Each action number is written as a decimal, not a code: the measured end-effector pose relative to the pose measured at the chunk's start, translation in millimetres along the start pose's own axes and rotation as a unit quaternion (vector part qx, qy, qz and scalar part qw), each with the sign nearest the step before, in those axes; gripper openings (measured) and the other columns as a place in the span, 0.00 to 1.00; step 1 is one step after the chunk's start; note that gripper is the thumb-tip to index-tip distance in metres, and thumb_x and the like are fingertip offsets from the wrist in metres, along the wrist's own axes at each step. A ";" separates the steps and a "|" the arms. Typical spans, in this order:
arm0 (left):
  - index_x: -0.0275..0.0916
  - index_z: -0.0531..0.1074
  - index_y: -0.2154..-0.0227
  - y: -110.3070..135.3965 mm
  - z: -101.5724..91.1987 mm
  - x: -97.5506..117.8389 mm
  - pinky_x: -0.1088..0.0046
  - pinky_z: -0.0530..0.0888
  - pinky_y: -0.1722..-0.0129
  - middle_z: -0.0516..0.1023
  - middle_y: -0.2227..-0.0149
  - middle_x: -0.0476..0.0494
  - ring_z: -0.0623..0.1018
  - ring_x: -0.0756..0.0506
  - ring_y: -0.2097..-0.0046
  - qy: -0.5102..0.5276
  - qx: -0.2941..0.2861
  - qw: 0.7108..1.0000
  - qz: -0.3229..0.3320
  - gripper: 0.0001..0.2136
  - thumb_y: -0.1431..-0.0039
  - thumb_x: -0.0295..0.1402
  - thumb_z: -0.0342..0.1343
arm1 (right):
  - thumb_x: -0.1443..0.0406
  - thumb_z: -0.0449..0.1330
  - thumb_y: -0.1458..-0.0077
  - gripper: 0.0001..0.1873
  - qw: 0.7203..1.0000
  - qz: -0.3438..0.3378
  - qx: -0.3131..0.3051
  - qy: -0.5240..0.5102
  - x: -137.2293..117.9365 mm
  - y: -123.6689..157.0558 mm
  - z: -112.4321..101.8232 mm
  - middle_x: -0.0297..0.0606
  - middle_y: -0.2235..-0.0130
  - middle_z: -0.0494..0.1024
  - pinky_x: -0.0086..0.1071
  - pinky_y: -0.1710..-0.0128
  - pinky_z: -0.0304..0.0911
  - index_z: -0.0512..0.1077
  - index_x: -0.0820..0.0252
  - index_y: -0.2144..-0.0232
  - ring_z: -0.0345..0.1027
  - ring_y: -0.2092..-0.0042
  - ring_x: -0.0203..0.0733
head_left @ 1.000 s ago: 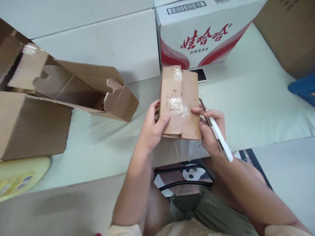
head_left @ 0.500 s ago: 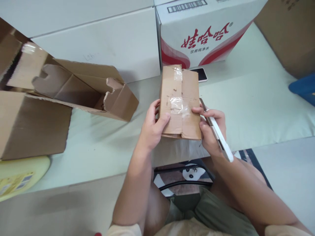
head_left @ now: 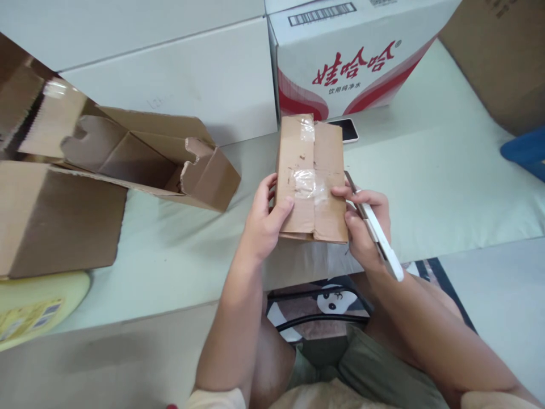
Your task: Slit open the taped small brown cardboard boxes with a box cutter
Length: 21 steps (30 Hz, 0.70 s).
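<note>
A small brown cardboard box (head_left: 309, 176), taped along its top seam, rests on the pale green table (head_left: 447, 182) near its front edge. My left hand (head_left: 264, 218) grips the box's left side, thumb on top by the tape. My right hand (head_left: 366, 224) steadies the right side with its thumb and fingertips while closed round a white-handled utility knife (head_left: 378, 236), whose blade lies along the box's right edge.
An opened brown carton (head_left: 128, 153) lies at the left above another carton (head_left: 55, 221). White boxes (head_left: 170, 74) and a red-printed white carton (head_left: 353, 51) stand behind. A phone (head_left: 347, 129) lies behind the small box. Brown box and blue object (head_left: 525, 153) at right.
</note>
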State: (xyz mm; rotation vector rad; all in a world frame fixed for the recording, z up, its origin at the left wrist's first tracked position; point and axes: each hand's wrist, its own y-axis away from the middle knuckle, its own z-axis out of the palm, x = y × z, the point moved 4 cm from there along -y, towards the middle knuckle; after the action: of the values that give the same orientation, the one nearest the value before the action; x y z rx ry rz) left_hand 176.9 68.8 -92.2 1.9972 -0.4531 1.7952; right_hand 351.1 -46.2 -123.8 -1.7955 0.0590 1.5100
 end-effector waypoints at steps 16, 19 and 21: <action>0.43 0.65 0.39 -0.3 0.9 1.8 0.52 0.72 0.32 0.73 0.32 0.35 0.72 0.31 0.31 0.007 -0.005 1.000 0.001 0.32 0.41 0.53 0.61 | 0.60 0.62 0.33 0.10 1.000 0.007 -0.005 -0.027 3.1 0.5 1.1 0.32 0.47 0.85 0.59 0.25 0.58 0.70 0.43 0.50 0.70 0.31 0.46; 0.43 0.66 0.39 -0.2 1.2 2.4 0.51 0.71 0.32 0.73 0.32 0.35 0.72 0.31 0.30 0.011 -0.006 1.000 0.002 0.31 0.41 0.53 0.61 | 0.60 0.62 0.33 0.11 1.000 -0.004 -0.004 -0.022 1.9 0.5 1.7 0.33 0.47 0.85 0.59 0.26 0.60 0.70 0.43 0.50 0.70 0.32 0.46; 0.43 0.65 0.39 -0.3 1.2 2.2 0.51 0.72 0.32 0.72 0.32 0.35 0.71 0.31 0.30 0.009 -0.008 1.000 0.003 0.32 0.41 0.54 0.61 | 0.60 0.62 0.33 0.10 1.000 -0.006 -0.001 -0.018 1.2 0.3 1.8 0.33 0.47 0.85 0.59 0.27 0.61 0.70 0.43 0.50 0.70 0.32 0.46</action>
State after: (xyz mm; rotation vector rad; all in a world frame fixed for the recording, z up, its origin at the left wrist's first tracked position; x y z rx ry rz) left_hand 178.3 68.5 -90.2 1.9691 -0.4672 1.8063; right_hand 349.9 -44.8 -125.0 -1.7676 0.0290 1.5334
